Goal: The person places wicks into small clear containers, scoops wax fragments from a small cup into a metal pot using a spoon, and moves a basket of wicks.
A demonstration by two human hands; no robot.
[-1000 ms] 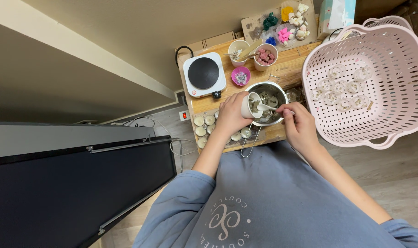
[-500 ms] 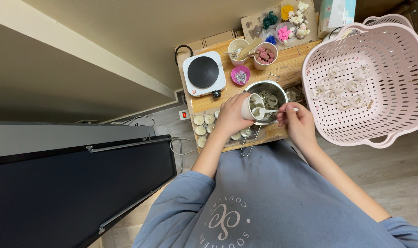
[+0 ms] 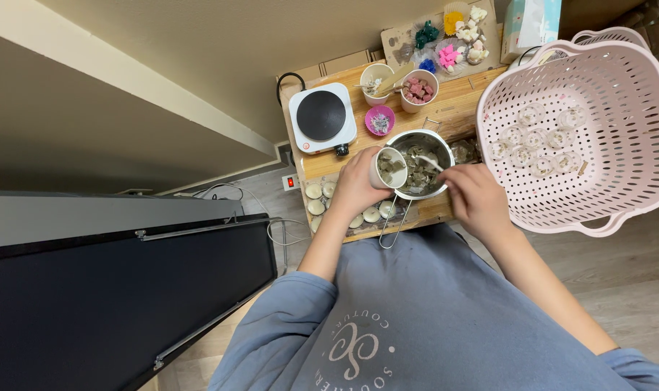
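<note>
My left hand (image 3: pixel 356 185) grips a white cup (image 3: pixel 389 168) of greyish chunks, held at the rim of a round metal pot (image 3: pixel 419 164) on the small wooden table (image 3: pixel 460 108). My right hand (image 3: pixel 476 197) holds a small spoon (image 3: pixel 430 162) whose tip reaches into the pot, which contains similar pale chunks. The pot's long wire handle (image 3: pixel 392 228) points toward me over the table's near edge.
A white hot plate with a black disc (image 3: pixel 321 117) sits at the table's left. Behind the pot stand a pink dish (image 3: pixel 379 120), a cup of reddish cubes (image 3: pixel 418 90) and another cup (image 3: pixel 376 78). A pink perforated basket (image 3: pixel 577 130) fills the right. Round pale discs (image 3: pixel 316 199) lie near the front edge.
The view has shifted slightly. My right hand with the spoon has moved a little inside the pot; the left hand keeps the cup at the pot's rim.
</note>
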